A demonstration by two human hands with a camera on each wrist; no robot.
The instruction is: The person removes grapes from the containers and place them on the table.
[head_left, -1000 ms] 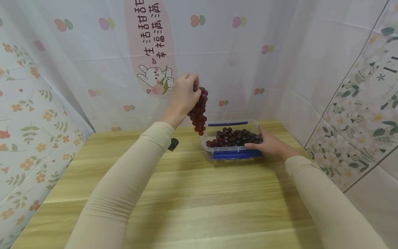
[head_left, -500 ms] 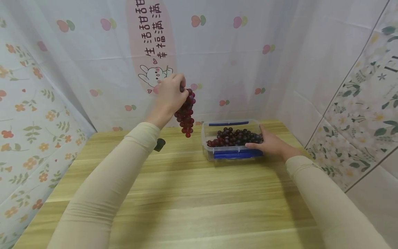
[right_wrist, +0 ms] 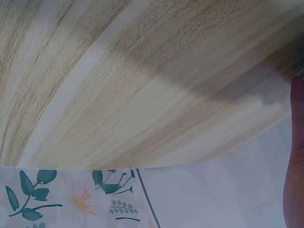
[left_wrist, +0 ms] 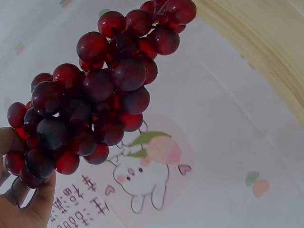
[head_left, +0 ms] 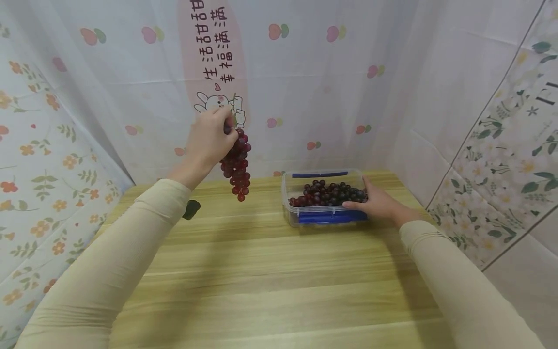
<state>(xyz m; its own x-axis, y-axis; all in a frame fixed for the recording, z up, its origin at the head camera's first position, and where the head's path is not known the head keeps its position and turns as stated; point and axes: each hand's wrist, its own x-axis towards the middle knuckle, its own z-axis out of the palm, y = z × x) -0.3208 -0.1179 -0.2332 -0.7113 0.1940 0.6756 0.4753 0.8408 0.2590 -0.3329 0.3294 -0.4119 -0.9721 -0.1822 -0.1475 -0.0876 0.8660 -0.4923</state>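
Observation:
My left hand (head_left: 211, 138) holds a bunch of dark red grapes (head_left: 237, 167) by its top, and the bunch hangs above the table. In the left wrist view the round, glossy grapes (left_wrist: 90, 95) fill the upper left, with fingertips (left_wrist: 42, 202) at the lower left end. My right hand (head_left: 379, 202) grips the right side of a clear plastic container (head_left: 291, 218) with blue clips, its thumb over the front rim. More grapes (head_left: 329, 193), red to nearly black, lie inside. Only an edge of the right hand (right_wrist: 295, 156) shows in the right wrist view.
A wood-grain table (head_left: 261, 276) lies under both hands. Behind it hangs a white curtain (head_left: 331, 97) with printed fruit, a rabbit and writing. Floral sheets hang at the left and right. A small black piece (head_left: 192, 209) shows beside the left wrist.
My left hand has carried the hanging grape bunch leftward, away from the container, and slightly lower. The right hand and the container have stayed in place.

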